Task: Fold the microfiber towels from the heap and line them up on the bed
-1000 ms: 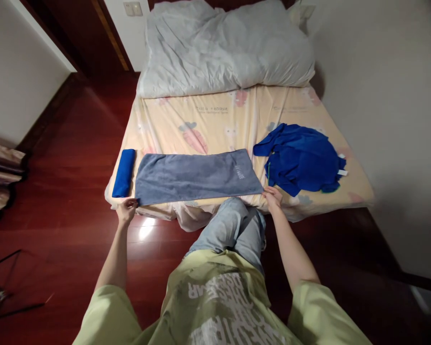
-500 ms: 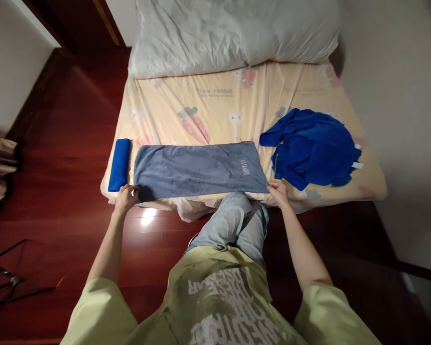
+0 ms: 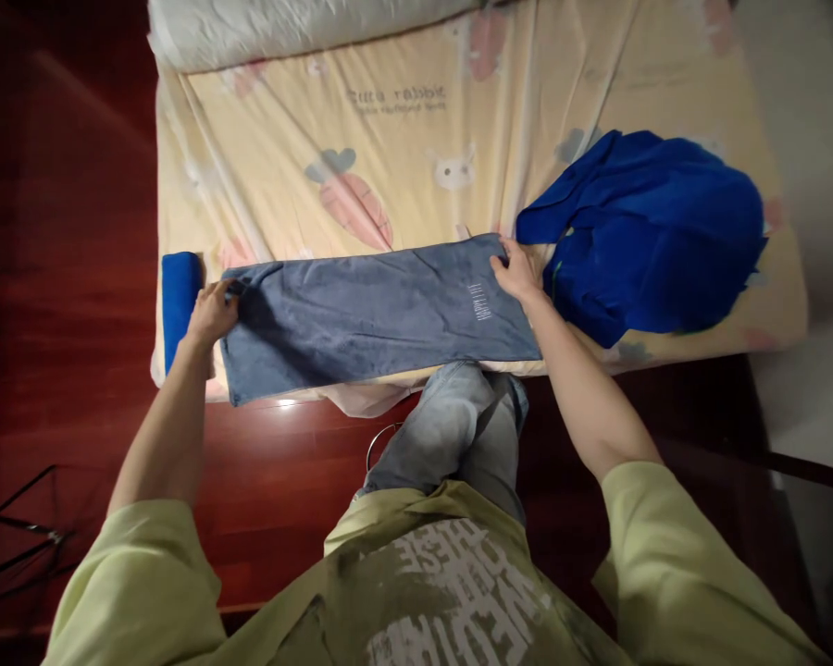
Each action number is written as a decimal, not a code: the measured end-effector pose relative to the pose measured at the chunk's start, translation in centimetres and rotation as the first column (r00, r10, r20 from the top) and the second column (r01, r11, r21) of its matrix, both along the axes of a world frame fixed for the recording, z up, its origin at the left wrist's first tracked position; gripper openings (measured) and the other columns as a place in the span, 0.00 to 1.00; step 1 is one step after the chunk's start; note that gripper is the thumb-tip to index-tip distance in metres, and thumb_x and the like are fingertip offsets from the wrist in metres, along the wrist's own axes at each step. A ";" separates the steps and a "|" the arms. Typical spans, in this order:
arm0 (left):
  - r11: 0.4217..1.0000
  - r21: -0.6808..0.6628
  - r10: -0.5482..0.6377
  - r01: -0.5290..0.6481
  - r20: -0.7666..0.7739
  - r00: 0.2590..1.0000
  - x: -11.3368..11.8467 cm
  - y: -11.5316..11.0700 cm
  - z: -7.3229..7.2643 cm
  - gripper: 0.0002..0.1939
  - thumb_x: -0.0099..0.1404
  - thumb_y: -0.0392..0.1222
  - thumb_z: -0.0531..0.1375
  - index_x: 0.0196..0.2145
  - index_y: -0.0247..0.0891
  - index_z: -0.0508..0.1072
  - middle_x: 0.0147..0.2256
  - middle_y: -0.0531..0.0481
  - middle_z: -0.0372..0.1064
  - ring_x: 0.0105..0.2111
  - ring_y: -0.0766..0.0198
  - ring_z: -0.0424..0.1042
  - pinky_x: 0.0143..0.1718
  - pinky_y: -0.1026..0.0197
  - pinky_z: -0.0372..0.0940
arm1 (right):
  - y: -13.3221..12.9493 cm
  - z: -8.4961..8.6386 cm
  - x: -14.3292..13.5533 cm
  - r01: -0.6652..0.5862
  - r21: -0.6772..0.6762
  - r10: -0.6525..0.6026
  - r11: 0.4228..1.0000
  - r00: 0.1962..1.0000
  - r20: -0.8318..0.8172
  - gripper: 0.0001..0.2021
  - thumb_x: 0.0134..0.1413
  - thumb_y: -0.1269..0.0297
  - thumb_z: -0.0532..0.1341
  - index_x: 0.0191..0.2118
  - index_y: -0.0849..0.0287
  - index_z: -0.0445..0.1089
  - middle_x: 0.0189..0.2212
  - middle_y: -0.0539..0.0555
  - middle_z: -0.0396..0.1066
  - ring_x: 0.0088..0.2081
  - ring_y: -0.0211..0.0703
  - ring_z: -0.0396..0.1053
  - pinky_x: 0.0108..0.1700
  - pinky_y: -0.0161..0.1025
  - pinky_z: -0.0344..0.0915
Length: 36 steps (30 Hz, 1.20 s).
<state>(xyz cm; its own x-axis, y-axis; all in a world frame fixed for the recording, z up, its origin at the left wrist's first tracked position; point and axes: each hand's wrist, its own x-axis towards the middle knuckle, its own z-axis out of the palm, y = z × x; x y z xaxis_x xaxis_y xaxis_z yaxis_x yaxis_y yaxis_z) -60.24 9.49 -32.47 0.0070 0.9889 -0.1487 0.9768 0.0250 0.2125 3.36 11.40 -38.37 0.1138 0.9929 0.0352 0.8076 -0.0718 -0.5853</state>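
Observation:
A grey-blue towel (image 3: 381, 310) lies spread lengthwise along the near edge of the bed, with small pale lettering near its right end. My left hand (image 3: 212, 313) is closed at the towel's left end, pinching cloth close to the far corner, where the fabric is creased and shadowed. At the far right corner, my right hand (image 3: 517, 273) has thumb and fingers on the towel's edge. To the left lies a rolled blue cloth (image 3: 179, 301), partly behind my left hand. A crumpled heap of blue cloth (image 3: 666, 236) sits just right of my right hand.
The bed (image 3: 409, 199) has a yellow sheet printed with carrots and rabbits. A pale quilt (image 3: 284, 28) lies along its far side. Black stand legs (image 3: 48, 536) rest on the reddish floor at left. A wall (image 3: 798, 139) stands at right.
Both hands have moved from the towel's near corners to its far corners. The view has shifted closer over the bed. The towel stays spread out, its left end now creased.

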 end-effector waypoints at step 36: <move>0.981 0.184 -0.058 0.059 -0.008 0.998 4.3 7.7 -7.7 0.50 0.74 0.64 0.30 0.36 0.10 0.72 0.55 0.23 0.64 0.70 0.39 0.30 0.45 0.37 0.44 | 4.8 -2.4 -3.5 -0.109 0.005 0.108 0.994 0.991 0.084 0.28 0.71 0.54 0.53 0.71 0.52 0.49 0.73 0.54 0.46 0.74 0.52 0.37 0.74 0.60 0.39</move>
<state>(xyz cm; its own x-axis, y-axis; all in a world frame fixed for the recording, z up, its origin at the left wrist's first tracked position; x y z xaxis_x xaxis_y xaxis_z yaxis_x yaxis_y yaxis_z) -55.97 17.18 -40.20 0.0656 0.9972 0.0360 0.9759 -0.0716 0.2060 -0.09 16.23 -40.73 0.0015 0.9988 0.0497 0.8563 0.0244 -0.5158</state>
